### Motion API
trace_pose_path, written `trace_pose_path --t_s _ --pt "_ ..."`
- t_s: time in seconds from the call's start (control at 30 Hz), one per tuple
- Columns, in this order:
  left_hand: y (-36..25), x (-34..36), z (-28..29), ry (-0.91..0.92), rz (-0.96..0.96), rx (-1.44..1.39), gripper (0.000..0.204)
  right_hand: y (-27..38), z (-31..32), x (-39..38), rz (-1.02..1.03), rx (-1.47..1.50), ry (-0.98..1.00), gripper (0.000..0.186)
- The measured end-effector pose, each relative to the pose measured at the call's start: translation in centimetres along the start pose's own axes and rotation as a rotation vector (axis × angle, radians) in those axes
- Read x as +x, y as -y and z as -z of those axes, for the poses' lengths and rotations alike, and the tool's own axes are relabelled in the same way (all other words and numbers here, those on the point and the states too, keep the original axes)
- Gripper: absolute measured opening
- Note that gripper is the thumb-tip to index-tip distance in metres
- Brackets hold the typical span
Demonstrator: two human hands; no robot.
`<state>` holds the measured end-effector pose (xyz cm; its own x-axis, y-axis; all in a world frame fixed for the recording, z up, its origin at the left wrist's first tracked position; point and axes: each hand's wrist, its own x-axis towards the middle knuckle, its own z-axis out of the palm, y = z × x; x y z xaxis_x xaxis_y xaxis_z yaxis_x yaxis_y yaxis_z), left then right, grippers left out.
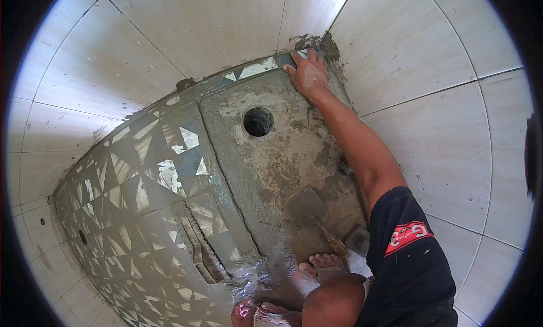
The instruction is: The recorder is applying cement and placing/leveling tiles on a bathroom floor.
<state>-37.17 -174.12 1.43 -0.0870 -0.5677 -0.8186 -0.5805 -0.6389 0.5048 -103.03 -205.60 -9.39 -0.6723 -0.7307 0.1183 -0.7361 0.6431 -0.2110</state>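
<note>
My right hand [310,72] reaches into the far corner, palm down. Its fingers lie flat and apart on the end of a narrow patterned tile strip [257,68] along the foot of the back wall. Smears of grey mortar [329,47] cling to the corner beside my fingertips. A round drain hole [258,121] opens in the bare, rough concrete [283,163] nearer to me. My left hand is out of sight.
Mortar-smeared patterned tiles [124,214] cover the left floor, with a notched trowel [199,245] lying on them. A flat trowel [308,208] with a wooden handle rests on the concrete near my feet [325,265]. Pale tiled walls [435,129] enclose the corner.
</note>
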Motion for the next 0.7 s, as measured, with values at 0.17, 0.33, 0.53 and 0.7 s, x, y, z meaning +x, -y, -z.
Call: trace_pose_path --t_s 0.17,0.33,0.53,0.7 --pt "1.1 0.3 0.1 0.006 -0.01 0.055 0.038 -0.6 0.7 -0.2 -0.042 0.175 -0.077 0.056" --pt "1.8 0.9 0.0 0.015 -0.028 0.112 0.038 0.2 0.6 -2.5 0.031 0.112 -0.083 0.058" --pt "2.0 1.7 0.6 0.032 -0.043 0.196 0.038 1.0 0.1 -3.8 0.059 0.058 -0.065 0.057" --pt "2.7 1.6 0.8 0.025 -0.046 0.25 0.038 0.6 -0.2 -3.1 0.057 0.065 -0.094 0.055"
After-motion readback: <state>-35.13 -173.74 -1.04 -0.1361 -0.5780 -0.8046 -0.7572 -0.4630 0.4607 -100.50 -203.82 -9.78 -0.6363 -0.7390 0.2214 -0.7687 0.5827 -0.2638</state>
